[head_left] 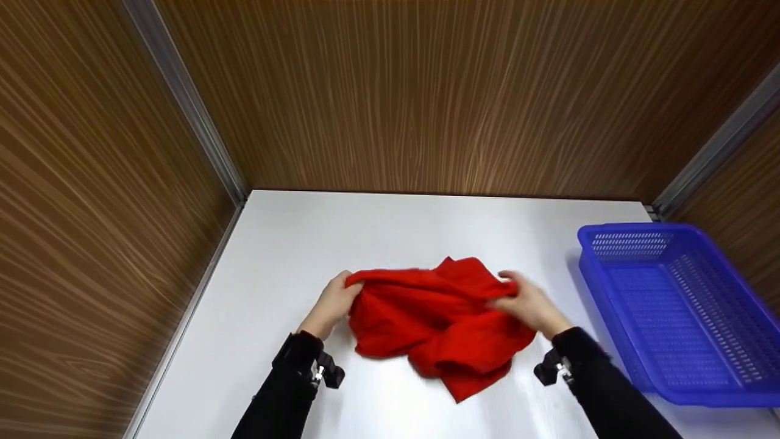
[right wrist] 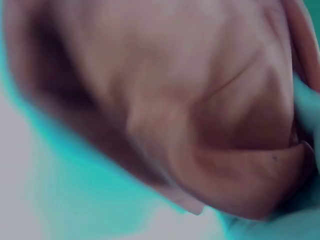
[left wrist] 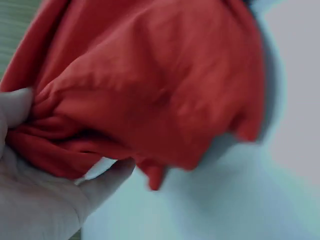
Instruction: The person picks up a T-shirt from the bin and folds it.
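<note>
A crumpled red cloth hangs in folds between both hands over the white table. At its upper left corner my left hand pinches the bunched fabric, thumb on top. The left wrist view shows the thumb pressed on the red cloth and fingers beneath it; a small white patch shows by them. My right hand holds the right side between thumb and fingers, slightly blurred. In the right wrist view the cloth looks brownish and covers most of that hand; only part shows at the right edge.
A blue plastic basket with perforated sides stands to the right of the right hand. Wood-grain panels wall the table at the back, left and right, joined by metal corner posts.
</note>
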Available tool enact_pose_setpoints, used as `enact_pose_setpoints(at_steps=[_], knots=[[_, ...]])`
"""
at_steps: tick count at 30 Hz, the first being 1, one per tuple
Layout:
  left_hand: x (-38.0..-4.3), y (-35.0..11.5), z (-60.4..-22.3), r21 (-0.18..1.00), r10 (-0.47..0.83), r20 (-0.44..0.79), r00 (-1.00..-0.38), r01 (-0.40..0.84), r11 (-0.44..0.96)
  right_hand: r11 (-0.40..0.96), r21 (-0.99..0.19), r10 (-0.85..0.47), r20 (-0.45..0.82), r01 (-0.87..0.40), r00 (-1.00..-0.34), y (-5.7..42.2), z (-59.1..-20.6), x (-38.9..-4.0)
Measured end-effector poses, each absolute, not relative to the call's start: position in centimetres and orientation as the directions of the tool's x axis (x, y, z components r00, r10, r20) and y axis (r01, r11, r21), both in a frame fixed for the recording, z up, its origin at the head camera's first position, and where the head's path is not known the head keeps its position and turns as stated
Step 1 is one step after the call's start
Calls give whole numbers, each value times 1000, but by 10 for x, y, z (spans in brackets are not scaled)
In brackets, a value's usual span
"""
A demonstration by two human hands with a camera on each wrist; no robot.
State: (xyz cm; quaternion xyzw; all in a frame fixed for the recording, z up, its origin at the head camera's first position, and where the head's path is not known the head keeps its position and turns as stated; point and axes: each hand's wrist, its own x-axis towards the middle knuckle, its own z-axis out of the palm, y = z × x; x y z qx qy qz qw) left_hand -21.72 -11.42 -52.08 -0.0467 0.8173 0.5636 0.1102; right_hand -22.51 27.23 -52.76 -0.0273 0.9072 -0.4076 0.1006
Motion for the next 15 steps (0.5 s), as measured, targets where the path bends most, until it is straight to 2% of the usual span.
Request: enact_pose_setpoints(at_steps=[3, 5, 7, 11, 13, 15], knots=[[-213, -110, -530, 906, 109, -226, -968, -167, 390, 844, -504, -299, -155, -185, -941, 258, -546, -219], [-209, -107, -536, 877, 197, -226, -954, -112, 467, 889, -357, -338, -89, -287, -937, 250, -558, -215], [-204, -102, -541, 839, 310, -252, -917, -48, 542, 898, -269, -357, 17, -348, -934, 246, -566, -212], [-192, -92, -554, 665, 435, -264, -861, 164, 729, 908, -230, -310, 194, -350, -931, 243, -574, -210], [-187, -86, -561, 540, 428, -200, -881, 265, 799, 915, -269, -253, 200, -302, -946, 242, -573, -210], [-186, -84, -563, 436, 388, -120, -914, 302, 848, 918, -313, -194, 186, -246, -963, 237, -572, -210]])
